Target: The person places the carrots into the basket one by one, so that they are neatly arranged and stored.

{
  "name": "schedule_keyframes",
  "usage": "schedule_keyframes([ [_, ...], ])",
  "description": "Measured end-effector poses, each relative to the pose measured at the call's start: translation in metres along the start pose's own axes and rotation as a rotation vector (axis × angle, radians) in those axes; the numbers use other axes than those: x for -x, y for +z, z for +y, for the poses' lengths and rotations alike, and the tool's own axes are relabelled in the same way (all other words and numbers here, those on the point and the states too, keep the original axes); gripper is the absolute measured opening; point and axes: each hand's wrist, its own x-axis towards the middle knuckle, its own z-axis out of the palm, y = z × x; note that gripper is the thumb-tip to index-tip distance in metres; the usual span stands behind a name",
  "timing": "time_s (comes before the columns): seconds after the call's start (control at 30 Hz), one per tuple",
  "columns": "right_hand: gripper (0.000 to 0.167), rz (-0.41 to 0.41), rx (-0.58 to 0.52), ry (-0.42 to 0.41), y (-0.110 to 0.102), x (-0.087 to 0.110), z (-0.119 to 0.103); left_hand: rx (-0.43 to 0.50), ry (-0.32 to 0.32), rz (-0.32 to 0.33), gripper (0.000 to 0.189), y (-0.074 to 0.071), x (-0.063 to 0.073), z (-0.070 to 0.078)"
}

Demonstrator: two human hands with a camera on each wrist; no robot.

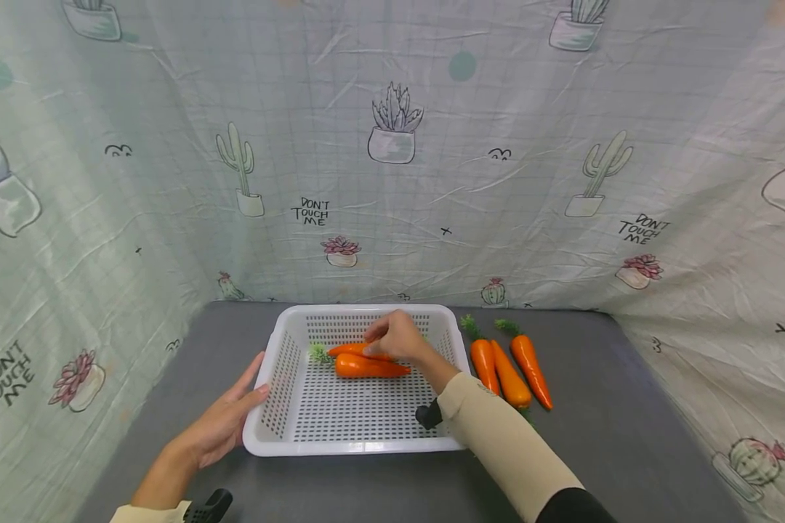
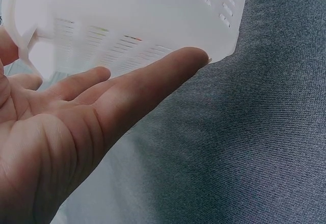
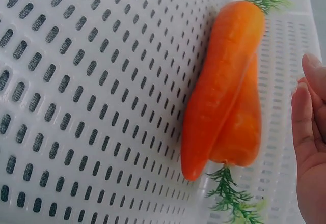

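Two glossy carrots (image 1: 369, 366) lie in the white perforated basket (image 1: 360, 447), mid-frame in the head view: probably light, stiff, slick, best pinched mid-body (not by the greens (image 1: 318, 354)). Left wrist: the left hand (image 2: 66, 117), fingers straight, touches the basket. Right wrist: the right hand (image 3: 313, 132), right edge, looks empty, thumb and fingertips narrowly apart.

Booth-like nook (image 1: 392, 290), wider setting unclear: cactus-print sheet (image 1: 405, 196) walls grey tabletop (image 1: 602, 414) on three sides
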Motion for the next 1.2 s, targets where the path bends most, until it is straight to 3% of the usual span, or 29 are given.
schedule_keyframes([
  [0.87,0.016,0.052,-0.105,-0.031,-0.031,0.013,-0.006,-0.004,-0.005,0.0,0.08,0.0,0.003,-0.001],
  [1.2,0.014,0.086,-0.119,0.026,-0.05,0.02,-0.005,-0.008,0.005,-0.029,0.078,0.002,0.001,0.002],
])
